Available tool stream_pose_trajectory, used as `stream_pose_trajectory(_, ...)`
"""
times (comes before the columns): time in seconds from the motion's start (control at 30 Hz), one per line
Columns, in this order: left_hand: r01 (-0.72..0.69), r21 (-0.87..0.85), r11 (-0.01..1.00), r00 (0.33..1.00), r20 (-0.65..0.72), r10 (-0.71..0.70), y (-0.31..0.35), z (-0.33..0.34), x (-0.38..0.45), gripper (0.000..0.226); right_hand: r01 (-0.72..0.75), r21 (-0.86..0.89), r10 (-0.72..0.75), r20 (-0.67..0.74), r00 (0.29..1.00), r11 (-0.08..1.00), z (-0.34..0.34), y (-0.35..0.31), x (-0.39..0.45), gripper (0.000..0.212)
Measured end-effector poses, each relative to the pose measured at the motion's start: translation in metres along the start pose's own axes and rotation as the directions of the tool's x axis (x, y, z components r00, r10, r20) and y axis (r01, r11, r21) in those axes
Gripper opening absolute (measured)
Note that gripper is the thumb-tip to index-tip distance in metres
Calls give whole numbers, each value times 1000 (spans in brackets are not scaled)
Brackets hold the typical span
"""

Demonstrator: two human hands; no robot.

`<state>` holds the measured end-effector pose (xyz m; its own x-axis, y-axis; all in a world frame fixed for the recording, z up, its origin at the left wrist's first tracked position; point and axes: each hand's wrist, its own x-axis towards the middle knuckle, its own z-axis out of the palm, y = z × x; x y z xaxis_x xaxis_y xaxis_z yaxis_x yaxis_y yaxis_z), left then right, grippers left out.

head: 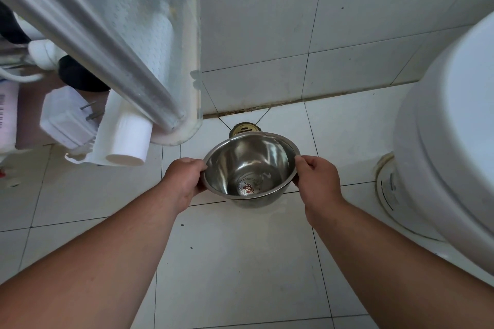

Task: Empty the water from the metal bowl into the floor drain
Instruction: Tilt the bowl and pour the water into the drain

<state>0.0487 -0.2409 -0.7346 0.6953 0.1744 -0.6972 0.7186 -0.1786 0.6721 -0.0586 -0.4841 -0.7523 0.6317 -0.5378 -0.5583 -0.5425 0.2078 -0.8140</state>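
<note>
A shiny metal bowl with a red mark on its bottom is held low over the white tiled floor, roughly level. My left hand grips its left rim and my right hand grips its right rim. Just beyond the bowl's far edge, a round brass floor drain sits in the corner by the wall, partly hidden by the bowl. I cannot tell whether water lies in the bowl.
A white toilet fills the right side. At the left stand a metal door frame, a white pipe and a white plastic box. White wall tiles rise behind the drain.
</note>
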Motion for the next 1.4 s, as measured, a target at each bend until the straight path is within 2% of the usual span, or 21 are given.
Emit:
stream_pose_trajectory(0.13, 3, 3, 1000, 1000, -7, -3, 0, -1, 1, 10, 3, 8, -2, -14, 1000, 1000, 1, -2, -1, 31)
stream_pose_trajectory(0.2, 4, 5, 1000, 1000, -11, -4, -1, -2, 1, 10, -28, 52, 29, -29, 999, 998, 1, -2, 0, 13)
stream_pose_trajectory(0.23, 2, 3, 1000, 1000, -14, -2, -1, -2, 2, 10, -56, 72, 58, -35, 998, 996, 1, -3, -1, 21)
stream_pose_trajectory(0.3, 1, -5, 1000, 1000, -15, -1, -2, -3, 4, 9, -99, 105, 103, -36, 994, 990, 1, -4, 0, 52)
stream_pose_trajectory(0.4, 1, -12, 1000, 1000, -20, -1, -3, -3, 6, 9, -108, 128, 112, -23, 993, 986, 2, -4, 1, 66)
stream_pose_trajectory(1.4, 45, -19, 999, 999, -14, -45, -6, -8, 21, 7, -94, 118, 96, -16, 995, 989, 8, -11, 7, 63)
